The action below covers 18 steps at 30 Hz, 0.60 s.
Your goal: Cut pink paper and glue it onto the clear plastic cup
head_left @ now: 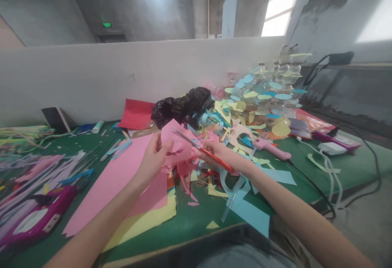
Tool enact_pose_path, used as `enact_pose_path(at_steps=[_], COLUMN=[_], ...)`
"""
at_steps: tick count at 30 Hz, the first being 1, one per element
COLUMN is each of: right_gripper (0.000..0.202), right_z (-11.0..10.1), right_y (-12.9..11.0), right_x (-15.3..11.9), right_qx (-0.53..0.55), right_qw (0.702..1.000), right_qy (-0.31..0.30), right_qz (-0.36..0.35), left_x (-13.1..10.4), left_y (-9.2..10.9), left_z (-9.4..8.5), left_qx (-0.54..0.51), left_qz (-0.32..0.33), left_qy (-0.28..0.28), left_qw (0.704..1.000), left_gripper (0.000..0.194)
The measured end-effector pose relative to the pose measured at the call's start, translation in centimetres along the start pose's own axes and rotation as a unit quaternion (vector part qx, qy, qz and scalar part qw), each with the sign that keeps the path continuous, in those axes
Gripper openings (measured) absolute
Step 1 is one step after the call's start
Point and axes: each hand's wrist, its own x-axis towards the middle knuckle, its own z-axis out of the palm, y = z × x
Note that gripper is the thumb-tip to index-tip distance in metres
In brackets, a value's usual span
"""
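My left hand (155,153) pinches a piece of pink paper (174,131) over the middle of the green table. On the right, my right hand (216,156) is wrapped round the handles of red-handled scissors (219,161), whose blades point left and lie against the pink paper. Cut pink strips (183,178) hang or lie below it. Under my left forearm a stack of pink sheets (128,158) rests partly over yellow sheets (153,219).
Behind my hands lie a black plastic bag (183,107) and red paper (136,114). Coloured scraps and a pink glue gun (272,149) with its cable are to the right. Pipe cleaners (61,174) and a magenta device (43,217) lie left. Clear cups (286,76) stand back right.
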Motion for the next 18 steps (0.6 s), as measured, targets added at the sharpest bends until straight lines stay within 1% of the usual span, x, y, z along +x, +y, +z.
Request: enact_pose_path(at_steps=[3, 6, 10, 13, 16, 18], right_gripper=[0.048, 0.049, 0.050, 0.051, 0.048, 0.046], right_z=[0.1, 0.1, 0.0, -0.3, -0.6, -0.7], right_y=[0.2, 0.4, 0.6, 0.1, -0.5, -0.7], right_x=[0.1, 0.3, 0.4, 0.2, -0.3, -0.6], right_qx=[0.013, 0.018, 0.027, 0.016, -0.006, -0.031], right_qw=[1.000, 1.000, 1.000, 1.000, 1.000, 0.998], right_qy=[0.003, 0.006, 0.008, 0.011, -0.009, -0.032], right_qz=[-0.012, -0.012, -0.003, 0.006, -0.009, -0.035], left_x=[-0.2, -0.4, -0.6, -0.5, -0.1, 0.2], left_y=[-0.1, 0.0, 0.4, 0.4, -0.3, -0.9], left_z=[0.4, 0.7, 0.6, 0.4, -0.1, -0.5], left_qx=[-0.102, -0.148, -0.146, -0.137, -0.116, -0.086], left_qz=[-0.053, -0.075, -0.077, -0.064, -0.038, -0.014], left_qy=[-0.005, -0.002, 0.027, 0.043, 0.052, 0.043], left_qw=[0.993, 0.986, 0.986, 0.987, 0.991, 0.995], left_gripper=[0.047, 0.044, 0.042, 0.038, 0.032, 0.031])
